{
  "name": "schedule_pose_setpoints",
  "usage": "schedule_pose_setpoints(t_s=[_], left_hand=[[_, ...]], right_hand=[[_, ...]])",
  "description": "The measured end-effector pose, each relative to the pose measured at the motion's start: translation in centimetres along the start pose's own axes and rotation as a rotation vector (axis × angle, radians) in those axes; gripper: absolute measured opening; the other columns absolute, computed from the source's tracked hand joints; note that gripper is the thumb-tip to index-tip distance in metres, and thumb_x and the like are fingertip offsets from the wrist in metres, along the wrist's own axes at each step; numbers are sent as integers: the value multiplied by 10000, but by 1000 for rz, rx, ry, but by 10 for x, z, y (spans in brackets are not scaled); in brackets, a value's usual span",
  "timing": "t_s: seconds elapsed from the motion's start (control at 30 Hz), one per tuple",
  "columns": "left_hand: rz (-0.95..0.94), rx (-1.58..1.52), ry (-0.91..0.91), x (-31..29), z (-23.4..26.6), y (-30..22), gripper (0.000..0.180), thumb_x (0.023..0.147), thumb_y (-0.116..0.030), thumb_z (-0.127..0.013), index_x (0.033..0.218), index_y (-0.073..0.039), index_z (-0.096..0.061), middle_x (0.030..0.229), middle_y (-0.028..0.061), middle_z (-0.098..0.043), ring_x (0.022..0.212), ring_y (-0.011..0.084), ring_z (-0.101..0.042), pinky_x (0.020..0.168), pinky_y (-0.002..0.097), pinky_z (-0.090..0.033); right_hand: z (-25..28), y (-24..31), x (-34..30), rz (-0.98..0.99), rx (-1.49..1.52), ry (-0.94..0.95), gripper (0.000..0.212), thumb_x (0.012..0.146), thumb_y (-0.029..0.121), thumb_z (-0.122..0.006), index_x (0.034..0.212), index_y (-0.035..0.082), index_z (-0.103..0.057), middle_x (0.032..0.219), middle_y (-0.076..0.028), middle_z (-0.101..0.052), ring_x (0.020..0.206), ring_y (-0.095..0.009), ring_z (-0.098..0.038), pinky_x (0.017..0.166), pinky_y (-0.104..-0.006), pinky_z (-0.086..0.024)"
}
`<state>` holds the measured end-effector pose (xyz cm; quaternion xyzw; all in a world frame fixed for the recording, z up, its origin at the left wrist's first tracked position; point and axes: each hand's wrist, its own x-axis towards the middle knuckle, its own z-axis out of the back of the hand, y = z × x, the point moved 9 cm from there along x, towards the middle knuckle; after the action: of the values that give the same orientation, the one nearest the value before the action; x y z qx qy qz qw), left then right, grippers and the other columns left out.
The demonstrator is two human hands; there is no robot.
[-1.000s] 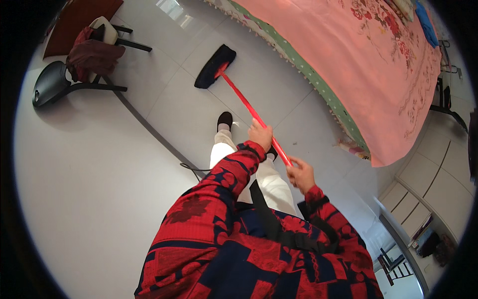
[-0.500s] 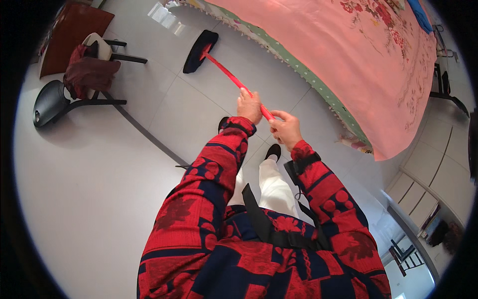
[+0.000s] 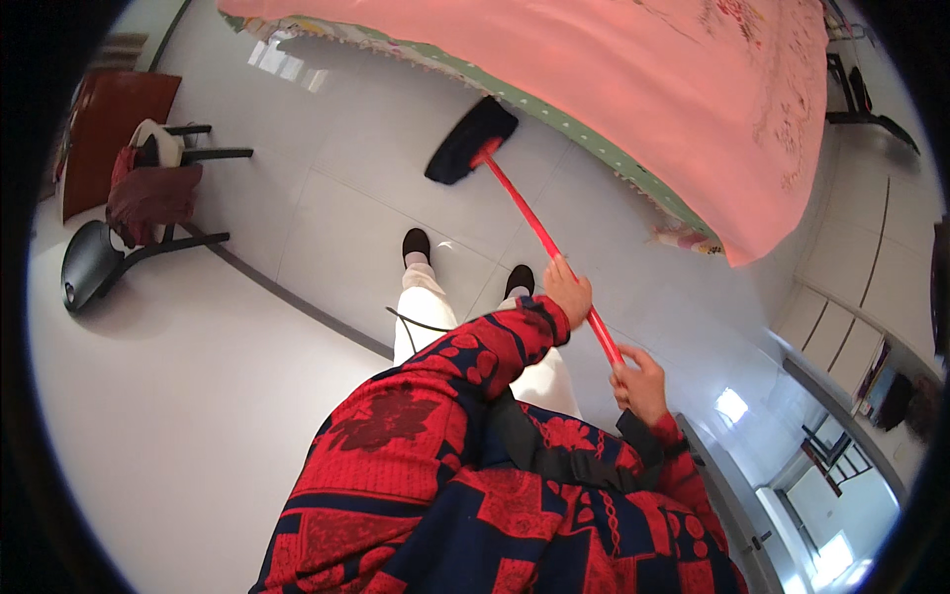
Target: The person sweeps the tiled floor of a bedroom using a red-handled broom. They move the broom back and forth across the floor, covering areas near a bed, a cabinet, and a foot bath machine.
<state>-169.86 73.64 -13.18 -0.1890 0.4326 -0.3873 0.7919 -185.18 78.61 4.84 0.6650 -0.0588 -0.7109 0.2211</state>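
so the broom (image 3: pixel 524 213) is out over the pale tiled floor (image 3: pixel 336 247), its wide black head near the floor's edge along the bed (image 3: pixel 633 79), and the red handle slants back toward the person. left hand (image 3: pixel 569 294) is closed around the handle partway up, right hand (image 3: pixel 639 384) has its fingers curled around the top end, so neither one's really open.

the floor's big light tiles with thin dark seams, kinda shiny, with a bright window-like reflection up by the bed's far left corner. two dark shoes (image 3: pixel 417 244) are planted on it, a bit back from the broom head. the bed has a pink flowered cover, plus a green white-dotted border (image 3: pixel 594 147) hanging along the near edge down to the near right corner.

over on the left there's a black chair (image 3: pixel 89 252) with a dark maroon cloth (image 3: pixel 158 198) draped on it, and a reddish-brown panel (image 3: pixel 119 139) behind. a dark strip (image 3: pixel 297 297) runs from by the chair toward the person, edging a smooth whitish surface (image 3: pixel 208 426). can't tell if that's a tabletop. off to the right, cream cabinets (image 3: pixel 841 267).
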Motion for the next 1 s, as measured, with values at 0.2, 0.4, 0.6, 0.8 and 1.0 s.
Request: schedule_pose_setpoints(t_s=[0.2,0.4,0.6,0.8,1.0], left_hand=[[-417,217,244,-108,-77,-66,496,727,-323,-695,1025,48,-556,1269,402,-371,1030,479,-487,897,559,-392],[-668,246,971,-178,-122,-120,408,648,-401,-746,891,-83,-673,1102,308,-511,989,431,-494,815,508,-408],[-1037,216,541,-188,-50,-175,416,629,-447,-762,855,-104,-694,912,233,-611,974,400,-534,851,565,-370],[-875,296,596,-122,26,-145,373,659,-455,-739,831,-130,-677,852,118,-635,980,338,-554,910,594,-322],[-591,498,250,-18,154,-48,259,679,-350,-722,808,-133,-660,838,90,-629,945,290,-570,895,582,-326]], right_hand=[[65,15,-110,578,-519,-262,263,831,44,-582,1082,-20,-629,754,-23,-601,608,-65,-524,538,-202,-407],[85,7,-181,123,-226,-405,273,809,16,-564,1071,-30,-626,720,-21,-581,531,-69,-490,446,-218,-366],[74,27,-209,-18,-72,-323,336,822,11,-532,1152,-49,-553,646,-59,-568,455,-70,-460,367,-201,-283],[39,60,-178,2,-166,-133,371,823,4,-503,1192,-36,-516,615,-26,-523,419,-56,-410,364,-203,-276],[-87,119,-85,132,-426,212,429,809,63,-559,1224,-27,-504,666,-15,-523,474,-50,-409,380,-205,-271]])
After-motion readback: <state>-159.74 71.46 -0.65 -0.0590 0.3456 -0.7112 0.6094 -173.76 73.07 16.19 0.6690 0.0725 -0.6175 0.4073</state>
